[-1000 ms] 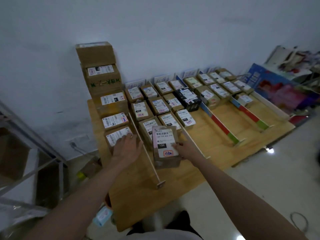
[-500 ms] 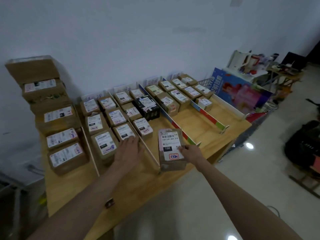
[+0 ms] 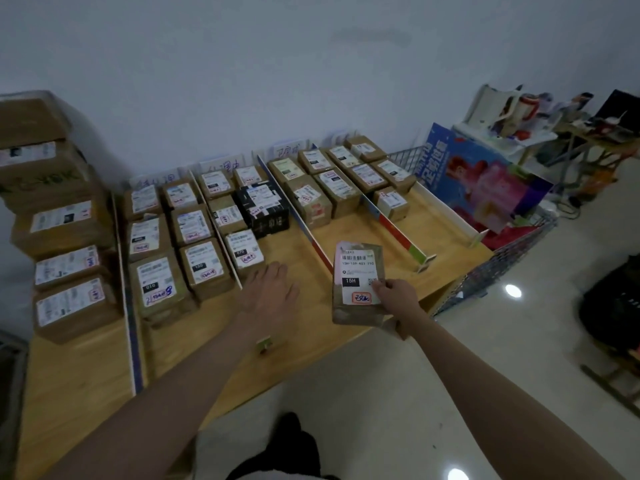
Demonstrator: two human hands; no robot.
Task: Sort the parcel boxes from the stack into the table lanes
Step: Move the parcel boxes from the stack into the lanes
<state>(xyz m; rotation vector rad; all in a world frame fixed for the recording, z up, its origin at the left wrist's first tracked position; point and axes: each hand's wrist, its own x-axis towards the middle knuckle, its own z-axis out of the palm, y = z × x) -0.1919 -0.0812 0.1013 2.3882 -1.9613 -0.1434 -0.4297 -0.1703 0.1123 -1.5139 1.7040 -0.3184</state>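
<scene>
Leftmost, a stack of brown boxes (image 3: 59, 216) rises against a pale wall (image 3: 242, 71), sitting on the far left part of a wooden desk (image 3: 79, 375). Thin upright dividers (image 3: 133, 317) split the desk into lanes that run from the near edge back to the wall. Small labelled parcels (image 3: 194, 230) lie in rows in the left lanes, a black box (image 3: 265, 207) among them, and more parcels (image 3: 332, 181) fill the far ends of the lanes to the right. Handwritten cards (image 3: 221, 166) stand against the wall at the lane heads.

The left hand (image 3: 268, 289) lies palm down on the desk with its fingers spread and relaxed, holding nothing, just in front of the nearest parcel of its lane. To its right, the right hand (image 3: 398, 296) pinches a brown parcel (image 3: 356, 282) by its near right corner, thumb on the white label. That parcel is above the near edge of the desk, in front of a red and white divider (image 3: 313, 237). Its long axis runs away from the person toward the wall, label face up, the barcode at the far end and a red-outlined mark at the near end.

Right of the desk stand a wire basket (image 3: 491, 268) and a blue printed carton (image 3: 481, 174), with cluttered shelves (image 3: 554, 126) behind, on a glossy tiled floor (image 3: 485, 375).
</scene>
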